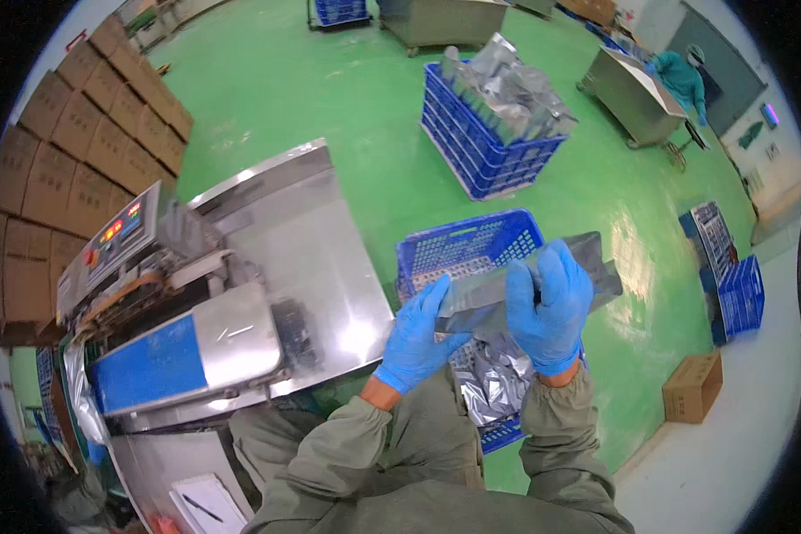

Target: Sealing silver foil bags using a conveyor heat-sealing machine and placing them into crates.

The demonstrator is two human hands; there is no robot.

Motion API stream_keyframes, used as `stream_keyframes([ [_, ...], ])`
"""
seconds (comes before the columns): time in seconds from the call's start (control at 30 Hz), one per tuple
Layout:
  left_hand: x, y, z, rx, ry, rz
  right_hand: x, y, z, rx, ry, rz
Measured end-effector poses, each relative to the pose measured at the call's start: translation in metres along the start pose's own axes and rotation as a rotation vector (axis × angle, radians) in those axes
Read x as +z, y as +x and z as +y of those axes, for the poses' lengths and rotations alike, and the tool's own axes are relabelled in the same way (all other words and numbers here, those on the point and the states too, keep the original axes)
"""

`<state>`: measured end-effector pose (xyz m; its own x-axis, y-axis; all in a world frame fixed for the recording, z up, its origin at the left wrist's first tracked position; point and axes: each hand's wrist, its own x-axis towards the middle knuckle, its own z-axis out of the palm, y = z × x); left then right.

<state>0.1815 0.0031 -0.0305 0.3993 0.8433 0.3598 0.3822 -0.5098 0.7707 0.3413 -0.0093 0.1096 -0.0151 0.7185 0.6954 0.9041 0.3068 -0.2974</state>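
In blue gloves, both my hands hold a silver foil pouch (475, 297) over a blue plastic crate (470, 235). My left hand (415, 339) grips its left end between thumb and fingers. My right hand (553, 308) pinches it nearer the other end, fingertips bent in. Further grey foil sticks out beyond the right hand; whether it is a second pouch I cannot tell. Crumpled silver pouches (497, 380) lie in the near part of the crate, partly hidden by my right arm. To the left is a band sealing machine (123, 230) with a blue conveyor belt (153, 366) and lit displays.
A steel table (320, 247) adjoins the sealer. Stacked blue crates (484, 157) heaped with foil pouches stand ahead. Cartons (93, 133) are piled at far left. A pen (202, 507) lies on paper at lower left. One person (682, 80) stands beside a steel cart (631, 97).
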Motion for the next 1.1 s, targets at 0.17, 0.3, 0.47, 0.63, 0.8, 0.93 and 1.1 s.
stream_keyframes([
  [0.17, -0.062, -0.034, 0.002, -0.242, -0.202, 0.115, 0.013, 0.035, -0.092, -0.188, 0.315, 0.004],
  [0.3, -0.088, -0.069, -0.051, -0.435, -0.271, 0.154, 0.076, 0.010, -0.146, -0.170, 0.294, -0.069],
  [0.47, -0.085, -0.078, -0.047, -0.353, -0.695, 0.320, 0.108, -0.009, -0.152, -0.123, 0.243, -0.183],
  [0.63, -0.114, -0.070, -0.036, -0.185, -0.515, 0.367, 0.043, 0.015, -0.101, 0.025, 0.507, -0.126],
  [0.8, -0.119, -0.045, -0.018, -0.065, -0.188, 0.242, 0.064, -0.015, -0.013, 0.210, 0.800, -0.559],
  [0.93, -0.128, -0.047, -0.023, -0.062, -0.063, 0.194, 0.087, -0.034, -0.025, 0.240, 0.807, -0.664],
  [1.1, -0.161, -0.068, -0.023, -0.602, -0.209, 0.276, 0.078, -0.041, -0.027, 0.252, 0.552, -0.259],
])
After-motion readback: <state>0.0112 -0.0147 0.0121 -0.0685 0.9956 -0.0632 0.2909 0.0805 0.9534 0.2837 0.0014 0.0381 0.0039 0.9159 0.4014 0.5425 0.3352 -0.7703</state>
